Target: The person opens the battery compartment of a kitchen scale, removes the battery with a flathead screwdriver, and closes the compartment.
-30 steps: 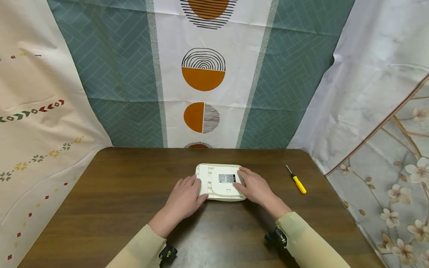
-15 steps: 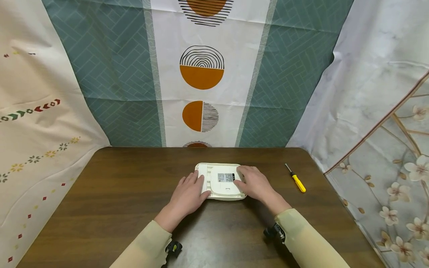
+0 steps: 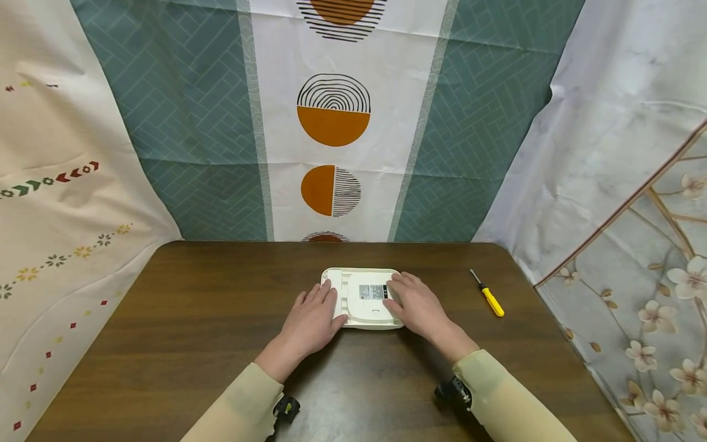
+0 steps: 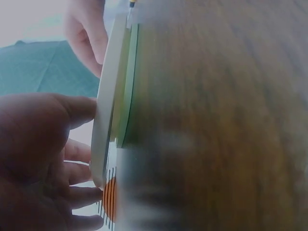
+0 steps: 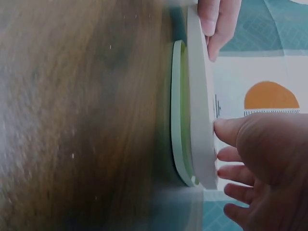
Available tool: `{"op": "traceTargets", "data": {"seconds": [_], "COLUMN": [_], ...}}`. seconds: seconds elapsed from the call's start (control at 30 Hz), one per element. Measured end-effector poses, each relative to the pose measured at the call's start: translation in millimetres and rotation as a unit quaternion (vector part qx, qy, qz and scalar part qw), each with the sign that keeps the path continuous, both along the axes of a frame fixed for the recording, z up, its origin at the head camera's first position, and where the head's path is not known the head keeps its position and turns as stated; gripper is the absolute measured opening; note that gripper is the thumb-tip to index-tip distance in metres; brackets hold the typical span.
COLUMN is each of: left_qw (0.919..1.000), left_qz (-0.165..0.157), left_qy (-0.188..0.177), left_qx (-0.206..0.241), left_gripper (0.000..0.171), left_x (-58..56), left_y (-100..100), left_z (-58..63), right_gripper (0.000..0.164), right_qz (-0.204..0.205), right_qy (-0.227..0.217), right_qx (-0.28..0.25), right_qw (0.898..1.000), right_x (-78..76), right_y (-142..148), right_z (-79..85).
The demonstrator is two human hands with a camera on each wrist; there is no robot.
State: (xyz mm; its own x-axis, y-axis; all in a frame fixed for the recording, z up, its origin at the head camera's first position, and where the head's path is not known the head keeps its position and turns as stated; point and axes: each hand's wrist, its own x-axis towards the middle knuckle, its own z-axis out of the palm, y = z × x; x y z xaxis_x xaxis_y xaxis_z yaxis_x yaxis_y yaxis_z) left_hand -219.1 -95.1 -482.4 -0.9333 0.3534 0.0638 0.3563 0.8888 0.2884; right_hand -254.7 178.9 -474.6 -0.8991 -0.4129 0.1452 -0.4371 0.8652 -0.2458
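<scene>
Smooth white rounded-rectangular device (image 3: 361, 309) on wood-grained table (image 3: 210, 301).
Lies label (image 3: 371, 292) up, long axis left to right; touched by spread fingers of left hand (image 3: 311, 320) and right hand (image 3: 421, 307).

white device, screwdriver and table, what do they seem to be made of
White device: probably moulded plastic with a smooth, fairly matte finish, going by its rounded edges and recessed panels.
Screwdriver: yellow handle likely plastic, from its bright even colour; thin grey shaft looks like metal.
Table: dark brown grain and soft sheen suggest wood or wood-look laminate; I can't tell which.
</scene>
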Motion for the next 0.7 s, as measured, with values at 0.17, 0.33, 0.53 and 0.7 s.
{"op": "traceTargets", "data": {"seconds": [0.17, 0.33, 0.53, 0.7], "left_qw": [1.0, 1.0, 1.0, 1.0], "left_qz": [0.0, 0.0, 0.001, 0.001], "left_qy": [-0.003, -0.002, -0.005, -0.003], "left_qx": [0.0, 0.0, 0.006, 0.008], "left_gripper": [0.071, 0.07, 0.07, 0.07], "left_x": [-0.6, -1.2, -0.5, -0.4], "left_y": [0, 0, 0, 1], "left_z": [-0.6, -1.3, -1.1, -0.6], "right_gripper": [0.051, 0.052, 0.054, 0.052], "right_qz": [0.03, 0.048, 0.047, 0.053], "right_qy": [0.02, 0.029, 0.026, 0.039], "right_qx": [0.016, 0.015, 0.002, 0.003], "right_qw": [0.999, 0.998, 0.999, 0.998], "right_x": [1.8, 3.0, 3.2, 2.1], "right_y": [-6, -9, -10, -11], "right_z": [1.3, 4.6, 5.8, 5.1]}}
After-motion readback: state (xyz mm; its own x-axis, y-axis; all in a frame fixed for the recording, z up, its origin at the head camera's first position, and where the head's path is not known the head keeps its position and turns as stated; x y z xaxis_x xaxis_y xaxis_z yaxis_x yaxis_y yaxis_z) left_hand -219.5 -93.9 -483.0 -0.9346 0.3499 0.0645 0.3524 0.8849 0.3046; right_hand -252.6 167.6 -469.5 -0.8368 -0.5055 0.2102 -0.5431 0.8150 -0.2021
